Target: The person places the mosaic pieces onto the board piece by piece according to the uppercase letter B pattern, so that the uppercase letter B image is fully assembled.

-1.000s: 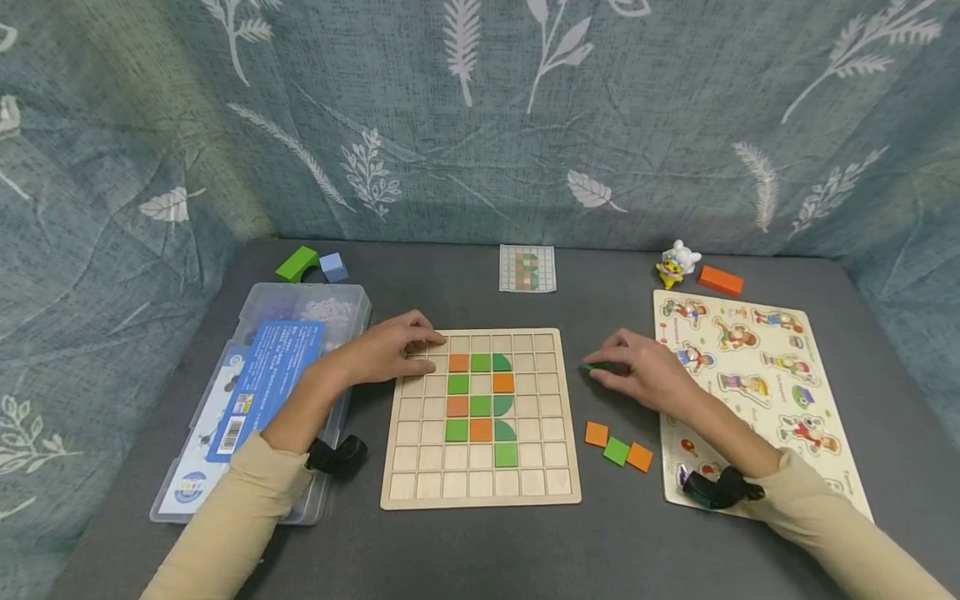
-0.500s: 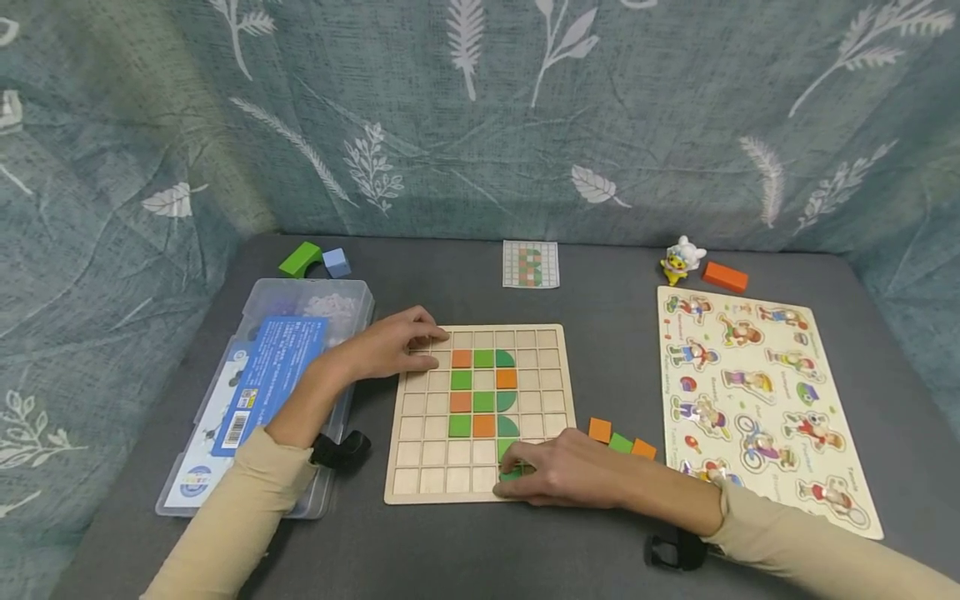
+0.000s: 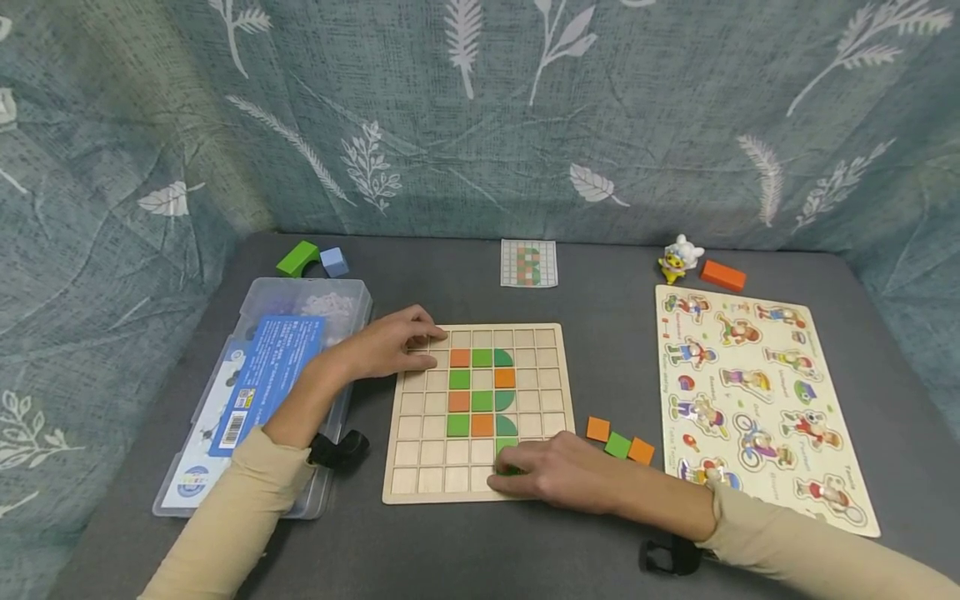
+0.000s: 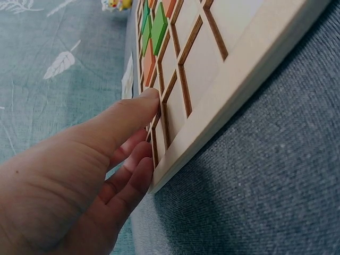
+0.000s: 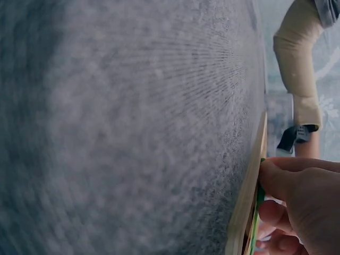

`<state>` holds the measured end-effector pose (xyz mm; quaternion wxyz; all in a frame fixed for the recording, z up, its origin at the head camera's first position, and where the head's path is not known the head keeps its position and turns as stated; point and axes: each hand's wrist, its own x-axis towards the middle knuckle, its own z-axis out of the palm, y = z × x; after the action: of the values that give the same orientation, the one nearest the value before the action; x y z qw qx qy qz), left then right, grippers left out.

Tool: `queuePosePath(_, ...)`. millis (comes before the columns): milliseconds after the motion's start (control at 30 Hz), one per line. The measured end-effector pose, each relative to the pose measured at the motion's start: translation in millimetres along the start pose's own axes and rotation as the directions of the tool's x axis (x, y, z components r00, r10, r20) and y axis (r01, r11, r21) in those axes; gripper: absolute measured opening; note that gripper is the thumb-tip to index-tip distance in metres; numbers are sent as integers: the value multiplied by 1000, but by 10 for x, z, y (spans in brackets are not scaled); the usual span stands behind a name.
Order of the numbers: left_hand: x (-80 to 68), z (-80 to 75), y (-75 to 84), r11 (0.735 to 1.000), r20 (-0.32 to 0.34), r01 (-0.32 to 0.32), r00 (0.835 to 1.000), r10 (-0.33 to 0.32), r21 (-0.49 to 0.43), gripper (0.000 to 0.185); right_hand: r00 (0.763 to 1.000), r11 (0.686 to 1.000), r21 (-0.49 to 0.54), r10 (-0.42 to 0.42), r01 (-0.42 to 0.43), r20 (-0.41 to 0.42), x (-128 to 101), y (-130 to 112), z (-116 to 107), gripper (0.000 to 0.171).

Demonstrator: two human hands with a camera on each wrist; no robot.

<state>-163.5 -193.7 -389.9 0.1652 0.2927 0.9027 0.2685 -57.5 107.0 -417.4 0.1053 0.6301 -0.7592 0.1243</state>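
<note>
My right hand [image 3: 558, 473] is over the lower right part of the wooden grid board [image 3: 427, 495], thumb and fingers pinching a small green tile [image 5: 260, 195] close over the grid, mostly hidden by the fingers. At the board's upper left corner lies my left hand [image 3: 386, 346]; its thumb [image 4: 133, 112] rests on the grid while the other fingers touch the edge by the corner. Orange and green squares [image 3: 459, 402] sit in the cells, along with round-edged two-tone green tiles [image 3: 506, 401] in one column.
Three loose orange and green tiles [image 3: 618, 444] lie right of the board. A picture puzzle board [image 3: 757, 400] stands farther right, a clear plastic case [image 3: 311, 293] at left. Behind are a pattern card [image 3: 528, 263], a toy figure [image 3: 678, 258] and an orange block [image 3: 723, 275].
My right hand has come from right of the board, leftward and toward me, onto the lower grid with the green tile. Over the last half second it barely moves. My left hand stays put.
</note>
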Motion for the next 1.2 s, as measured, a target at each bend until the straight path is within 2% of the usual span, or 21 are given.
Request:
queuePosePath(200,-10,-1,7,1000,-3,-9,1000,9,7,41,1000,999,-44,-11,12,22,-20,-34,-56,29)
queuePosePath(333,-8,15,0,1000,1,2,1000,-2,2,41,998,999,-14,39,-39,-40,-149,-12,-163,25)
queuePosePath(400,-5,22,-6,1000,2,9,1000,-9,-2,41,990,994,27,106,-104,-93,-280,31,-234,24)
queuePosePath(500,-4,26,-8,1000,2,10,1000,-10,-3,41,959,969,84,243,-233,-145,-545,116,-338,25)
queuePosePath(600,-4,19,-4,1000,2,7,1000,-7,-2,41,907,917,166,388,-362,-166,-819,170,-412,26)
queuePosePath(667,-6,11,3,1000,3,7,1000,-7,-3,41,877,887,196,451,-419,-167,-975,183,-434,28)
queuePosePath(733,-5,3,7,1000,2,8,1000,-8,-6,41,858,870,205,483,-449,-171,-1098,189,-438,31)
queuePosePath(800,-2,-1,2,1000,0,7,1000,-7,-4,41,856,871,186,485,-455,-179,-1188,194,-431,30)
queuePosePath(933,-2,3,-4,1000,-5,5,1000,-5,-10,40,873,898,135,439,-419,-212,-1286,204,-410,19)
queuePosePath(1100,2,12,-20,1000,0,5,1000,-5,-25,39,880,911,103,411,-398,-236,-1363,194,-386,27)
queuePosePath(1200,-1,7,-18,1000,6,10,1000,-9,-28,40,881,912,104,410,-396,-238,-1407,188,-367,25)
